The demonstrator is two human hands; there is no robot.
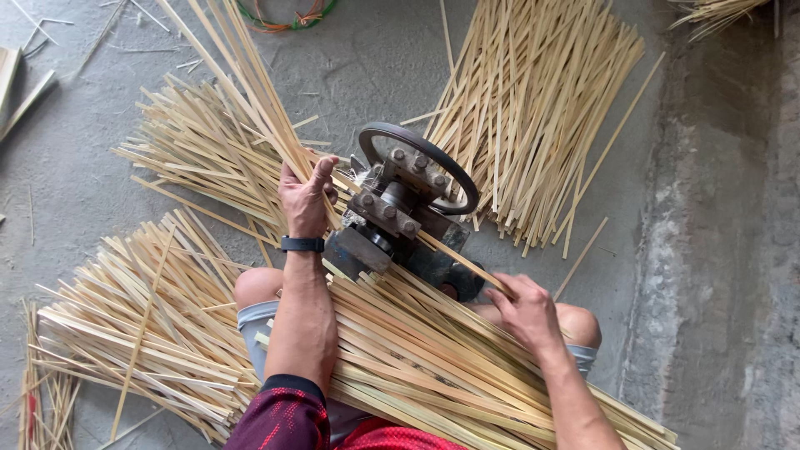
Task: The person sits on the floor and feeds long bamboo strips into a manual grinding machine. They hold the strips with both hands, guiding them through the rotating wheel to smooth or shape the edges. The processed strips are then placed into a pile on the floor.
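My left hand (305, 198) grips a bundle of long bamboo strips (242, 79) that rises up and to the left, just beside a small metal machine (392, 218) with a dark round wheel (421, 150) on the floor. My right hand (523, 308) pinches one thin strip (462, 258) that runs into the machine from the right. A thick pile of split strips (417, 358) lies across my lap and knees. A black band sits on my left wrist.
Heaps of bamboo strips lie on the concrete floor: one behind the machine (525, 108), one at the left (200, 158), one at the lower left (142, 325). A coiled green and orange ring (283, 18) lies at the top. A rough raised concrete edge (717, 250) runs down the right.
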